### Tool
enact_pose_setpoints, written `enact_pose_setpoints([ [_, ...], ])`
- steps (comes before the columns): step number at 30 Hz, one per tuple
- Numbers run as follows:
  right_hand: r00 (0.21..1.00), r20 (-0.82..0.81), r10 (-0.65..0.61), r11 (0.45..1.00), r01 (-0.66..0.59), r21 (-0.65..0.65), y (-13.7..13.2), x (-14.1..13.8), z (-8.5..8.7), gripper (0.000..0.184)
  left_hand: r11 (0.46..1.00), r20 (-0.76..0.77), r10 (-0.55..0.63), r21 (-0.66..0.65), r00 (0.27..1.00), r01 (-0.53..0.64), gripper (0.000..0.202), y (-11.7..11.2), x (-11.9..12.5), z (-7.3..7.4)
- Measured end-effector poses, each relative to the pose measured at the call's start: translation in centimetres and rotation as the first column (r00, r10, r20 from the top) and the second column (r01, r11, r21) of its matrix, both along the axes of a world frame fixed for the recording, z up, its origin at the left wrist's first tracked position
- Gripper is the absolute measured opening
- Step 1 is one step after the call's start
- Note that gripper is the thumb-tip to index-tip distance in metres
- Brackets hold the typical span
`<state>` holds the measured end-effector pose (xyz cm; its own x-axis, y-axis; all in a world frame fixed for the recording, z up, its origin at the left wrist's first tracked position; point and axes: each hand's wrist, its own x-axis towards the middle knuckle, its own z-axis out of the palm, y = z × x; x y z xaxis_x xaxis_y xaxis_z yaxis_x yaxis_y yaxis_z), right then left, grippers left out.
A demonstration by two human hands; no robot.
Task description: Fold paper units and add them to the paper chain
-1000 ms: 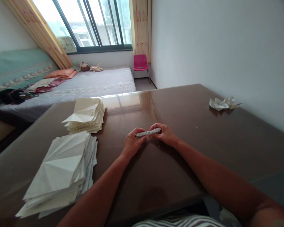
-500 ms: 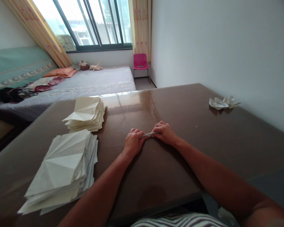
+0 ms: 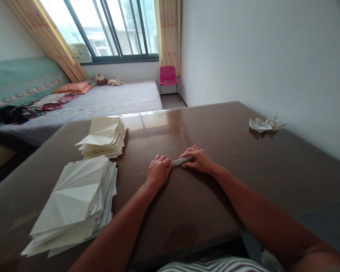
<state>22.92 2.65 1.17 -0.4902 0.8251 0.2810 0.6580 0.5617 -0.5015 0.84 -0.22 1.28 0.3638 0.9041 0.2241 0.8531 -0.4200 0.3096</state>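
A narrow folded strip of paper [image 3: 180, 162] lies pressed against the brown table [image 3: 243, 166] in the middle. My left hand [image 3: 157, 172] grips its left end with curled fingers. My right hand [image 3: 197, 160] grips its right end, fingers closed over it. Both hands rest low on the tabletop. To the left lie two stacks of creased white paper sheets, the near one [image 3: 73, 204] and the far one [image 3: 103, 136].
A folded white paper flower [image 3: 265, 123] sits at the table's far right by the white wall. Beyond the table are a bed [image 3: 102, 100], a pink chair [image 3: 168, 77] and a window with curtains.
My hands lowered the paper strip from just above the table down onto its surface and pressed it flat. The view shifted slightly.
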Motion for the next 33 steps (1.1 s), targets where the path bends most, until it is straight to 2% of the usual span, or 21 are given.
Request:
enact_pose_setpoints([
  [9,0.997,0.081,0.001,0.997,-0.007,0.074,-0.4,-1.8,-0.2,0.021,1.000,-0.024,-0.013,0.013,1.000,0.014,0.025,0.0,0.4,0.1],
  [14,1.000,0.020,0.009,1.000,-0.010,0.022,-0.5,-1.4,-0.2,0.017,0.999,0.052,-0.032,-0.005,0.998,0.032,0.019,0.0,0.1,-0.1],
  [15,1.000,-0.007,0.011,1.000,-0.011,0.008,-0.5,-1.1,-0.2,0.021,0.999,0.096,-0.040,-0.011,0.995,0.041,0.020,-0.1,0.0,-0.1],
  [18,0.995,-0.101,0.002,1.000,-0.001,0.013,-0.6,-0.3,0.3,0.058,0.997,0.247,-0.057,-0.042,0.967,0.070,0.054,-0.4,-0.4,-0.3],
  [19,0.991,-0.133,0.001,1.000,0.003,0.031,-0.6,0.0,0.6,0.059,0.995,0.290,-0.062,-0.057,0.955,0.081,0.059,-0.5,-0.5,-0.3],
  [22,0.979,-0.202,0.011,0.995,0.010,0.101,-0.8,0.4,1.4,0.029,0.990,0.370,-0.076,-0.079,0.926,0.113,0.050,-0.7,-0.7,-0.3],
  [24,0.980,-0.197,0.021,0.992,0.005,0.128,-1.1,0.2,1.8,0.016,0.989,0.389,-0.091,-0.073,0.917,0.130,0.039,-0.7,-0.8,-0.2],
  [28,0.996,-0.073,0.052,0.990,-0.041,0.135,-1.7,-0.3,2.2,0.010,0.990,0.401,-0.072,-0.086,0.913,0.116,0.023,-0.5,-0.7,-0.2],
  [33,0.995,0.083,0.048,0.980,-0.063,0.188,-2.1,-1.0,2.0,0.008,0.996,0.373,0.022,-0.090,0.928,0.013,0.013,0.0,-0.3,-0.5],
])
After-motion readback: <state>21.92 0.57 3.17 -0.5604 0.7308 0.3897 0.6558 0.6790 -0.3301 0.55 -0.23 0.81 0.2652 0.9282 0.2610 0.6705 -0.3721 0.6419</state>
